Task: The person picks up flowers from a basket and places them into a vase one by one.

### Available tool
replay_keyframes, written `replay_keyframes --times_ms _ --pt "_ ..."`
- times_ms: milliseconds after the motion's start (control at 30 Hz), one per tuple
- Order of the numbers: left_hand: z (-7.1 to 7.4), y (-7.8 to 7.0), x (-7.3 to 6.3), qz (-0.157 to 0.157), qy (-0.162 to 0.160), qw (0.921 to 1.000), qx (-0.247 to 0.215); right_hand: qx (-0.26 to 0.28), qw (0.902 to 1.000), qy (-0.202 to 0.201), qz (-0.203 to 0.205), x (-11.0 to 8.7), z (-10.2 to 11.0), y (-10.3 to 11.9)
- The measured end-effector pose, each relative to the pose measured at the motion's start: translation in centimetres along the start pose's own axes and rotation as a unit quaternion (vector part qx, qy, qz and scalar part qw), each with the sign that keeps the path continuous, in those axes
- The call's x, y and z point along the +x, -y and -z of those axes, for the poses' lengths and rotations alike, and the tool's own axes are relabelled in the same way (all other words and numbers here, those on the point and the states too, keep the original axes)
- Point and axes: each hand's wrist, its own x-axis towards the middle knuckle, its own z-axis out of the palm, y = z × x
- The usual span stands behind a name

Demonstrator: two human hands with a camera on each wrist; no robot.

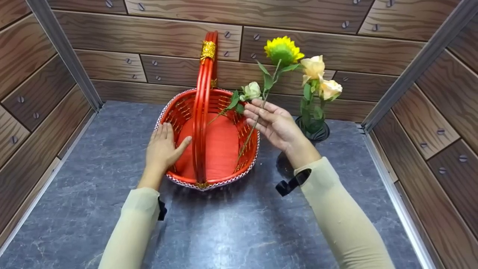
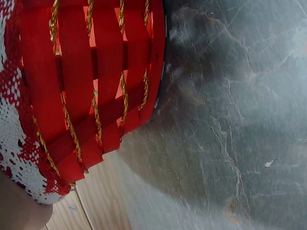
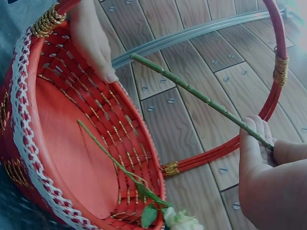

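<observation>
A red woven basket with a tall arched handle and a red-and-white braided rim stands on the grey tabletop. My left hand rests along its left rim, fingers straight and thumb stretched inward. Between thumb and fingertips, my right hand pinches the green stem of a yellow sunflower above the basket's right rim. The bloom points up and away, and the stem's lower end hangs over the basket. A white rose lies inside, its bloom at the back right rim and its stem across the interior.
Behind my right hand, a dark glass vase holds peach roses. Wood-patterned walls enclose the tabletop at the back and both sides. Metal posts mark the corners.
</observation>
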Motion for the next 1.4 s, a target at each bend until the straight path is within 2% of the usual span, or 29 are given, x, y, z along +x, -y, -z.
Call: replay_keyframes --times_ms 333,700,1033,1400 --pt "0.1 0.1 0.0 -0.001 0.003 1.0 0.0 -0.041 0.9988 0.004 0.028 -1.7 0.4 2.5" --pt "0.2 0.2 -0.2 -0.001 0.005 1.0 0.0 -0.034 0.9985 0.0 0.042 -2.7 1.7 4.2" --pt "0.2 0.0 -0.2 -0.003 0.005 1.0 0.0 -0.029 0.996 -0.027 0.08 -3.9 4.2 6.5" --pt "0.1 -0.1 -0.1 -0.008 0.001 1.0 -0.002 0.015 0.9913 -0.042 0.124 -5.5 7.1 9.2"
